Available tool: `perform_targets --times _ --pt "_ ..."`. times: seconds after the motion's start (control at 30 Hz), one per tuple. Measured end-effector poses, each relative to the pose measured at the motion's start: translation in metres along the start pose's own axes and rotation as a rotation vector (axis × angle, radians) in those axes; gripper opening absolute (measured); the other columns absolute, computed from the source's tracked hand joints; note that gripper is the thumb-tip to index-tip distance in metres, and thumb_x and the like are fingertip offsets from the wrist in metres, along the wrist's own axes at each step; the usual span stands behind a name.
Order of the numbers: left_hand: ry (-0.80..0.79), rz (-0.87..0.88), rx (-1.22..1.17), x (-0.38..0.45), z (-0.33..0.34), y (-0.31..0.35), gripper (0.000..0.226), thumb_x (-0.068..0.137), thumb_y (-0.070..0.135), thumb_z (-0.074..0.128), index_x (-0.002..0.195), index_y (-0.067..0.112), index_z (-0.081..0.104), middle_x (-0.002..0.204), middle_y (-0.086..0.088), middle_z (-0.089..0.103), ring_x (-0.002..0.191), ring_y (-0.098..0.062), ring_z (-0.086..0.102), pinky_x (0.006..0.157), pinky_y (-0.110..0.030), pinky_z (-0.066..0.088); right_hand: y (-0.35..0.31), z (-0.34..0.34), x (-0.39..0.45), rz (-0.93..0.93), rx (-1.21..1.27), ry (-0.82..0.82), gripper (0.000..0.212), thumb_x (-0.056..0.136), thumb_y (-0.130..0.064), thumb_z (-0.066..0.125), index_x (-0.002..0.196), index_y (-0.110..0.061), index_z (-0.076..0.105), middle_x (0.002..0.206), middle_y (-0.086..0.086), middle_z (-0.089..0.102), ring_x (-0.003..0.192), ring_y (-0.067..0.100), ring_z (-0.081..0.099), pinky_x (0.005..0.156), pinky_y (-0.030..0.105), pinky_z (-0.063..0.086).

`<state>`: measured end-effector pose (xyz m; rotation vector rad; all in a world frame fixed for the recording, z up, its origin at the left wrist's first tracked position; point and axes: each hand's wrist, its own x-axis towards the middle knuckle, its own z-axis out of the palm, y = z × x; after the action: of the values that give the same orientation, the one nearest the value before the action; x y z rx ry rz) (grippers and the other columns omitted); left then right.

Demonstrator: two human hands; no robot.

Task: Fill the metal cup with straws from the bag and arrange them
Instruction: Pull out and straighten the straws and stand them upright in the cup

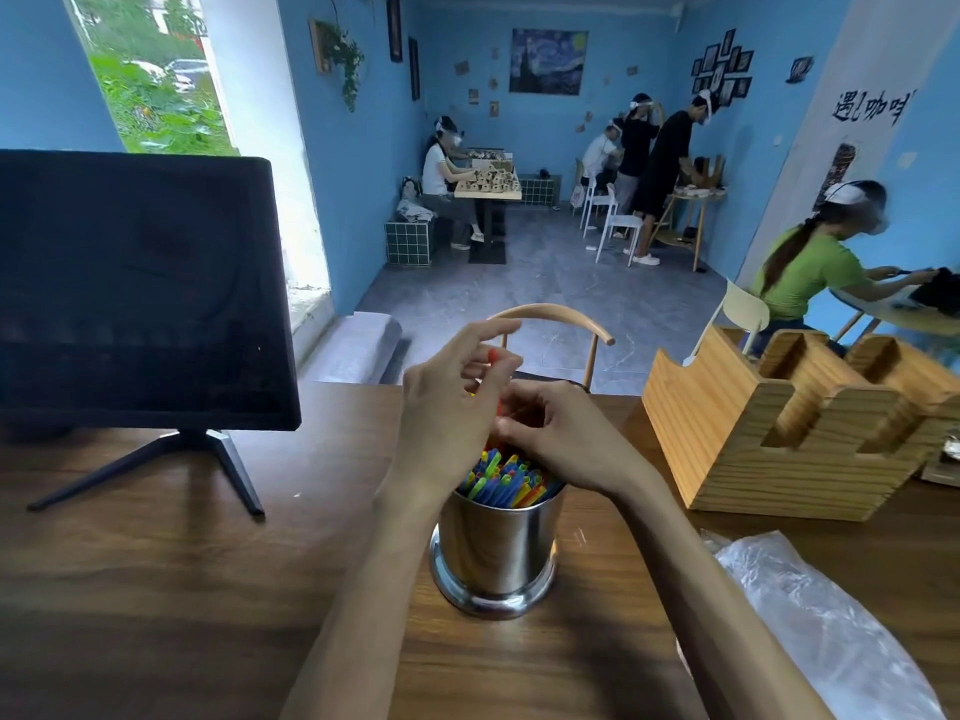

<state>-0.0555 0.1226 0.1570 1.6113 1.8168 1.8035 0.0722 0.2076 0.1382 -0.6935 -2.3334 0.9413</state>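
Metal cup (496, 553) stands upright on the table (156, 589), near the front middle, between the two forearms. It is packed with straws (506, 480) in blue, green, yellow, red and orange, leaning toward the right rim, tops sticking out above it.

Left hand (447, 402) is just above and behind the cup, fingers (493, 330) curled, thumb and fingers pinching a red straw whose top shows between them. Right hand (556, 433) is over the right side of the straw tops, fingers curled down onto them, bunching several; exactly which straws it holds is hidden by the hand. The two hands nearly touch over the cup.

Clear plastic bag (810, 615) lies crumpled on the table to the right of the cup, near the right forearm, apart from the cup. Contents cannot be made out.

Wooden holder (753, 433) with deep slots sits on the table, back right. Dark monitor (140, 288) on a tripod stand sits back left. Curved chair back (550, 317) shows behind the table edge, just beyond the hands.

Farther back, a blue-walled room with several people seated or standing at other tables.
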Motion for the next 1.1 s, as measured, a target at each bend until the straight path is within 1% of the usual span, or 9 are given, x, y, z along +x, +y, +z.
perform_targets --times 0.17,0.33,0.4,0.53,0.67,0.73,0.9,1.0,1.1 --pt "-0.066 -0.003 0.101 -0.004 0.004 -0.020 0.012 0.087 0.027 0.077 0.094 0.036 0.076 0.105 0.019 0.074 0.106 0.001 0.065 0.097 -0.031 0.052 0.003 -0.004 -0.003 0.019 0.130 0.067 0.023 0.098 -0.021 0.064 0.119 -0.022 0.073 0.103 -0.004 0.078 0.099 0.007 0.073 0.092 0.043 0.058" --pt "-0.126 -0.004 0.079 -0.006 -0.002 -0.030 0.019 0.098 0.037 0.063 0.095 0.037 0.082 0.124 0.018 0.070 0.125 0.003 0.053 0.106 -0.022 0.040 0.005 -0.001 -0.003 -0.004 0.067 0.092 0.027 0.098 -0.025 0.066 0.124 -0.031 0.066 0.102 -0.007 0.074 0.096 0.007 0.071 0.088 0.038 0.059" --pt "-0.115 -0.011 0.107 -0.007 -0.006 -0.033 0.020 0.097 0.042 0.062 0.096 0.036 0.082 0.122 0.019 0.070 0.124 0.003 0.053 0.106 -0.024 0.041 0.004 -0.001 -0.003 -0.001 0.025 0.078 0.025 0.096 -0.022 0.067 0.116 -0.037 0.067 0.100 -0.009 0.072 0.093 0.007 0.071 0.086 0.036 0.060" --pt "-0.164 0.048 0.117 -0.010 -0.017 -0.028 0.027 0.081 0.059 0.067 0.080 0.034 0.075 0.094 0.016 0.067 0.103 -0.009 0.059 0.089 -0.031 0.047 0.004 -0.002 0.000 0.036 -0.056 0.041 0.011 0.088 -0.023 0.073 0.098 -0.028 0.074 0.093 -0.008 0.075 0.088 0.005 0.072 0.082 0.038 0.061" --pt "-0.470 0.043 0.142 -0.014 -0.034 -0.015 0.024 0.069 0.065 0.073 0.083 0.046 0.074 0.092 0.020 0.067 0.104 -0.008 0.055 0.087 -0.034 0.047 0.003 -0.002 0.000 0.052 -0.010 0.052 0.016 0.092 -0.034 0.071 0.107 -0.030 0.077 0.095 -0.009 0.076 0.088 0.005 0.072 0.081 0.036 0.061" --pt "-0.518 0.056 0.227 -0.014 -0.038 -0.014 0.026 0.065 0.066 0.073 0.085 0.049 0.074 0.096 0.026 0.067 0.105 -0.005 0.056 0.092 -0.037 0.047 0.002 -0.001 -0.001 0.040 -0.020 0.056 0.024 0.096 -0.033 0.068 0.119 -0.032 0.074 0.101 -0.011 0.076 0.092 0.002 0.071 0.085 0.032 0.060" --pt "-0.488 0.006 0.244 -0.009 -0.041 -0.011 0.019 0.063 0.064 0.077 0.079 0.053 0.077 0.088 0.027 0.070 0.101 -0.006 0.060 0.091 -0.042 0.049 0.001 -0.002 -0.002 0.051 -0.023 0.047 0.024 0.100 -0.033 0.061 0.122 -0.033 0.072 0.102 -0.013 0.075 0.095 0.005 0.070 0.087 0.035 0.059" --pt "-0.425 0.012 0.169 -0.011 -0.040 -0.005 0.017 0.066 0.047 0.089 0.078 0.051 0.078 0.083 0.023 0.071 0.097 -0.008 0.057 0.087 -0.040 0.048 0.000 -0.003 -0.003 0.050 -0.014 0.036 0.024 0.100 -0.035 0.061 0.122 -0.032 0.072 0.104 -0.012 0.075 0.096 0.004 0.070 0.088 0.037 0.059" --pt "-0.324 0.034 0.025 -0.011 -0.039 0.005 0.011 0.072 0.048 0.082 0.082 0.047 0.080 0.080 0.012 0.070 0.089 -0.013 0.059 0.082 -0.043 0.049 -0.001 -0.004 -0.004 0.054 0.029 0.043 0.027 0.101 -0.041 0.059 0.123 -0.032 0.071 0.105 -0.014 0.075 0.098 0.004 0.070 0.089 0.038 0.059"
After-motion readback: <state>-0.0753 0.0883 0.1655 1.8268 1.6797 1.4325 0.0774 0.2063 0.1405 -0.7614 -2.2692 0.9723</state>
